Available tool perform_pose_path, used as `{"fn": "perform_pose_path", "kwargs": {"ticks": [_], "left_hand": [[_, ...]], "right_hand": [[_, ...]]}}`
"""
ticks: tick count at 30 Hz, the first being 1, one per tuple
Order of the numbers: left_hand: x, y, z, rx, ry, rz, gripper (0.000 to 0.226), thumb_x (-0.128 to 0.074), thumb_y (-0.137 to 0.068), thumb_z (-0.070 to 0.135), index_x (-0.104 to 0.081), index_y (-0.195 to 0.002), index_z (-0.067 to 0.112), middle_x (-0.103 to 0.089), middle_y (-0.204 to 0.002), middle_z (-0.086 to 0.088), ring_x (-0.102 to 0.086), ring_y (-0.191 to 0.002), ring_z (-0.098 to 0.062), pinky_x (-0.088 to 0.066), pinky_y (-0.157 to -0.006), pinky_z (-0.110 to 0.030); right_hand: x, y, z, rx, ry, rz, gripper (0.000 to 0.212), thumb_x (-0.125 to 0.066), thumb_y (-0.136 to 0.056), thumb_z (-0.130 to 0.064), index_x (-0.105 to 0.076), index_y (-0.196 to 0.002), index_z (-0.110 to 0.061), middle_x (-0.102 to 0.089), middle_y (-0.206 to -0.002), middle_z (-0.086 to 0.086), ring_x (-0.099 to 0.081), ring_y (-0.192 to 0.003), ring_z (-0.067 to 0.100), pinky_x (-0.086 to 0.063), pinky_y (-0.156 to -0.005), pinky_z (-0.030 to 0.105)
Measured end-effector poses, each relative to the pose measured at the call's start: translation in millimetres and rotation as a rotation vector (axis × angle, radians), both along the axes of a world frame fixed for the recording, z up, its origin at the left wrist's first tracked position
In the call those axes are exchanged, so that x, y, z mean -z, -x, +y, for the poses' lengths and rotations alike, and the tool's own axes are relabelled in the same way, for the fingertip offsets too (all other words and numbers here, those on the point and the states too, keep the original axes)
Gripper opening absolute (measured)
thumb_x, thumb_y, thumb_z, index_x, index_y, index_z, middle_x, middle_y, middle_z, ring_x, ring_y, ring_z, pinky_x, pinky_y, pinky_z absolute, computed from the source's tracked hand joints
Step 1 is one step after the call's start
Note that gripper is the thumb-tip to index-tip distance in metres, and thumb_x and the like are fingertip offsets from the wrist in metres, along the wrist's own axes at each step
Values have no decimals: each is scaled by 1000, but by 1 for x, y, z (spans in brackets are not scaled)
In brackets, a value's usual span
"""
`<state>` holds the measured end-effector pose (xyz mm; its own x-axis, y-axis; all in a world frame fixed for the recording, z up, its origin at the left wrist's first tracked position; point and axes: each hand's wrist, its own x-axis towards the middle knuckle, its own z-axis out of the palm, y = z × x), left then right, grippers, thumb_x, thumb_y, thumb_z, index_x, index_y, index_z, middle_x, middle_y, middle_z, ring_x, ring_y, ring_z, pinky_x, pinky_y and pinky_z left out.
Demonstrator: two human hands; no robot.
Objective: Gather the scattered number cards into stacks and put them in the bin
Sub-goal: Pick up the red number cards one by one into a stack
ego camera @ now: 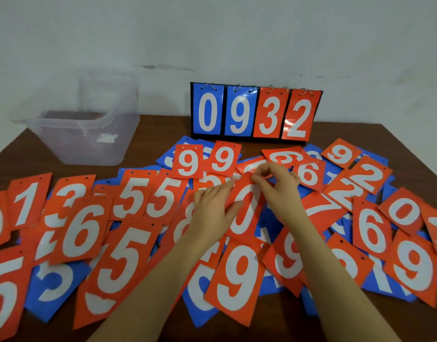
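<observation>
In the lower part of the frame, many number cards (128, 257), red and blue, were spread in overlapping layers over a brown wooden table (340, 134). In the middle of the frame a red 0 card (247, 208) was held by both hands: its left edge was grasped by the left hand (212, 208), and its top corner was pinched by the fingers of the right hand (279, 186). A slip could be expected here, because the cards looked glossy and lay one upon another; if one card was lifted, its neighbours could be dragged along or pushed off the table edge. A stack gathered from such smooth cards could also fan out if it was gripped loosely. Farther away, in the upper middle, a standing scoreboard (255, 113) showing 0932 was seen just behind the pile, and it could be knocked over by a careless reach. In the upper left a clear plastic bin (89, 141) was placed, well apart from the hands, and no cards could be seen in it. Behind everything a plain pale wall was visible.
</observation>
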<state>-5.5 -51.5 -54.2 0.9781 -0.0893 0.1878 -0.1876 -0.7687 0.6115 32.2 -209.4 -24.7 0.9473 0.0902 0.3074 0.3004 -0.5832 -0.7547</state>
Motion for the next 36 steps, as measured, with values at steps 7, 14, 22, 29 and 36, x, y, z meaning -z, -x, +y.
{"fn": "perform_pose_path", "kwargs": {"ticks": [7,14,22,29,36], "left_hand": [[-34,18,9,-17,407,-174,46,-50,-95,22,-36,-138,33,-48,-136,7,-46,-121,-4,-45,-97,-20],[-11,71,42,-129,237,-392,42,-54,-92,6,-47,-133,12,-55,-126,-9,-49,-115,-10,-43,-91,-14],[14,109,54,-144,239,-307,51,-55,-92,10,-38,-140,17,-49,-134,-8,-49,-123,-18,-49,-90,-28],[11,108,64,-75,209,-392,54,-56,-90,4,-37,-140,12,-51,-132,-12,-48,-123,-19,-46,-93,-28],[-10,95,75,-130,107,-530,47,-53,-90,11,-42,-136,5,-56,-128,-14,-48,-118,-14,-39,-96,-21]], "right_hand": [[-26,13,16,-27,-185,-193,13,-56,-84,-41,-55,-95,-47,-60,-95,-28,-57,-96,3,-41,-95,56],[3,66,2,-18,235,6,35,-69,-82,-40,-60,-113,-28,-54,-111,-8,-49,-110,16,-26,-100,37],[31,100,-5,19,523,303,56,-67,-77,-55,-50,-124,-31,-38,-131,-4,-29,-127,20,-16,-108,38],[16,98,10,-65,396,284,21,-63,-87,-21,-49,-102,-27,-55,-113,-5,-46,-111,14,-19,-110,40],[-23,102,25,-49,-95,-75,25,-61,-90,-13,-58,-101,-35,-58,-99,-19,-54,-87,-9,-43,-74,2]]}}
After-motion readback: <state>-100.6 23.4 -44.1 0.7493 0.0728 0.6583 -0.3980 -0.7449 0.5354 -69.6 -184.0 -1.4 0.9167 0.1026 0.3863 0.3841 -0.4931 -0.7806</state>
